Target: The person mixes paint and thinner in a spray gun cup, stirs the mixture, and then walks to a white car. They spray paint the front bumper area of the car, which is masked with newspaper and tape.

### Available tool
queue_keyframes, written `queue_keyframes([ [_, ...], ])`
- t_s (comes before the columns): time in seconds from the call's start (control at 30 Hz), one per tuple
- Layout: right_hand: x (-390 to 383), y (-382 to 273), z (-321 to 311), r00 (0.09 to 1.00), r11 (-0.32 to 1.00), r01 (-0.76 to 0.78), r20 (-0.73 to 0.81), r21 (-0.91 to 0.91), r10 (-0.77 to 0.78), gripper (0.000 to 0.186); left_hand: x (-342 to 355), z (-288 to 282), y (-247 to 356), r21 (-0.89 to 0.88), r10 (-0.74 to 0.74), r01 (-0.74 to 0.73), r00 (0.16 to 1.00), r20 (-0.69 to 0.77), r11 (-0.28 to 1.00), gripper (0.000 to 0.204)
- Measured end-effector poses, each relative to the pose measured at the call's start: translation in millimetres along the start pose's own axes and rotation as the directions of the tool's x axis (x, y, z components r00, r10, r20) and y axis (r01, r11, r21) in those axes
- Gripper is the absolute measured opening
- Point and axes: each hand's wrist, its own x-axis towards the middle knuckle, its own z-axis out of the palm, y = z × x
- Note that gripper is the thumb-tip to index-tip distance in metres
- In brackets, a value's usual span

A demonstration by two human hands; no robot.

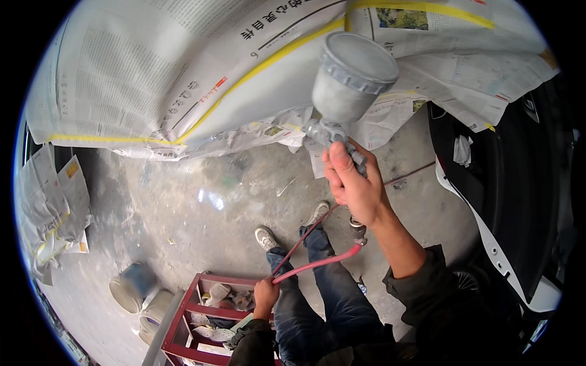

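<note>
My right hand (357, 180) is wrapped round the handle of a spray gun (332, 131), raised in front of me. On top of the gun sits a grey, paint-coated cup (354, 76) with a lid, tilted a little to the right. A red air hose (317, 263) runs from the metal coupling (357, 230) under the grip to my left hand (265, 296), whose fingers are closed round it low at my left side. Beyond the gun is a bare grey panel (268, 85) of a car body, edged with yellow tape and newspaper. The gun's nozzle is hard to make out.
Newspaper masking (128, 73) covers most of the car body ahead. At lower left stand a red rack (195, 299) with rags and several buckets (125, 296). A dark vehicle part with a white edge (482, 238) is at right. The hose trails over the concrete floor (183, 207).
</note>
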Motion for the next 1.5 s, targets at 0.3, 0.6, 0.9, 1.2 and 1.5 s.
queue_keyframes([
  [0.3, -5.4, -3.0, -46.1, 0.961, 0.998, 0.047, -0.269, -0.051, -0.059, 0.051, 16.4, 1.6, 7.8, 0.05, 0.086, -0.085, 0.996, -0.016, 0.995, 0.027],
  [0.6, -4.0, -12.1, -19.3, 0.992, 0.998, 0.067, -0.108, 0.01, -0.065, 0.04, 14.0, -4.8, 10.1, 0.037, 0.06, -0.06, 0.998, -0.014, 0.998, 0.028],
  [0.9, -1.2, -22.7, -4.1, 0.981, 0.999, 0.028, 0.19, 0.016, -0.031, 0.04, 8.2, 1.3, 10.1, 0.022, 0.033, -0.033, 0.999, -0.012, 0.999, 0.029],
  [1.2, -5.5, -29.6, -40.1, 0.998, 0.989, 0.039, 0.051, 0.141, -0.047, 0.038, 18.0, 4.2, 27.9, 0.033, 0.06, -0.059, 0.998, -0.014, 0.998, 0.033],
  [1.5, -8.6, -23.6, -89.5, 0.996, 0.991, 0.07, -0.071, 0.117, -0.062, 0.051, 30.6, 5.2, 48.1, 0.061, 0.083, -0.083, 0.997, 0.006, 0.995, 0.037],
])
